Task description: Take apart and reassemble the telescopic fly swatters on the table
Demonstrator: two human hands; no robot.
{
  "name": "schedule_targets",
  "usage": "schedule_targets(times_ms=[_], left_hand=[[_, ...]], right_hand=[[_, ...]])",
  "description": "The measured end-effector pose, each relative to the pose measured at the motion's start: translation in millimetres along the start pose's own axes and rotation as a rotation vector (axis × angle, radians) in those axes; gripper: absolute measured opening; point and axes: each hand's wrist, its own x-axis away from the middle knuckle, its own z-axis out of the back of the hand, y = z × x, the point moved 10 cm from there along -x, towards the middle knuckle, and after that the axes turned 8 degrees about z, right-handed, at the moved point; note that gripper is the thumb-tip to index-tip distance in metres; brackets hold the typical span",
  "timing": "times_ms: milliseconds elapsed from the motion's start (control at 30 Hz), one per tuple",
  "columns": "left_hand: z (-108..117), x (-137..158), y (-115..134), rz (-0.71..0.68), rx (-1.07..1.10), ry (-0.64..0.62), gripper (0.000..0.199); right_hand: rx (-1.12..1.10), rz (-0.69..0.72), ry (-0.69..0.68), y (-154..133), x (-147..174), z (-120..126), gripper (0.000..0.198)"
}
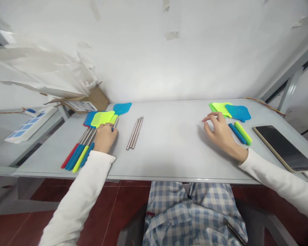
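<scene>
My left hand (105,137) is closed around a fly swatter at the table's left; a short stretch of its metal shaft (116,122) shows above the fingers, near a blue head (122,108). Beside it lie several assembled fly swatters with yellow (102,118) and blue heads and red, blue and yellow handles (80,159). Over the right side my right hand (217,131) hovers with curved fingers apart, nothing between them. Close to it are loose swatter heads, yellow (222,107) and blue (238,112), and loose handles, blue (237,133) and yellow-green (243,132).
Three metal rods (135,133) lie side by side left of the table's middle. A phone (283,145) rests at the right. An opened cardboard box (99,99) stands at the back left, near a white power strip (32,123). A white wall (174,61) rises behind the table.
</scene>
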Motion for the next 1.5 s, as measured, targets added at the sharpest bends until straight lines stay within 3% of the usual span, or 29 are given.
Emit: schedule_targets(times_ms=[167,267,367,467,567,633,733,867,1000,1100,1200,1333,1500], left_hand=[[50,35,34,0.028,0.364,0.041,0.034],[60,72,81,-0.084,0.701,-0.065,0.039],[37,111,145,-0.283,0.872,-0.357,0.039],[13,142,200,-0.457,0.859,-0.557,0.039],[-21,157,239,-0.369,0.905,-0.869,0.044],[-39,166,262,-0.252,0.996,-1.09,0.034],[-44,168,293,-0.224,1.14,-1.172,0.024],[-41,179,300,-0.185,1.23,-1.162,0.033],[-35,212,287,-0.215,1.185,-1.316,0.038],[-33,223,275,-0.198,1.152,-1.387,0.037],[-32,219,265,-0.133,1.153,-1.418,0.03],[-19,211,265,-0.161,1.241,-1.446,0.027],[-6,199,265,-0.121,1.409,-1.325,0.033]], right_hand=[[-0.223,0.017,0.004,-16,-4,-11,0.018],[-0.537,-0.074,-0.096,-23,-8,-32,0.027],[-1.066,-0.317,-0.133,-20,-16,-61,0.048],[-1.442,-0.54,-0.028,-6,-26,-77,0.063],[-1.5,-0.624,0.073,12,-30,-75,0.051],[-1.484,-0.629,0.11,19,-29,-68,0.041],[-1.467,-0.607,0.112,19,-25,-62,0.036],[-1.379,-0.637,0.201,39,-23,-50,0.039],[-1.234,-0.726,0.447,89,-24,-16,0.035],[-1.204,-0.696,0.495,101,-31,3,0.034],[-1.186,-0.665,0.463,89,-34,6,0.039],[-1.171,-0.672,0.458,55,-25,0,0.044],[-1.292,-0.627,0.194,-14,-11,-29,0.043]])
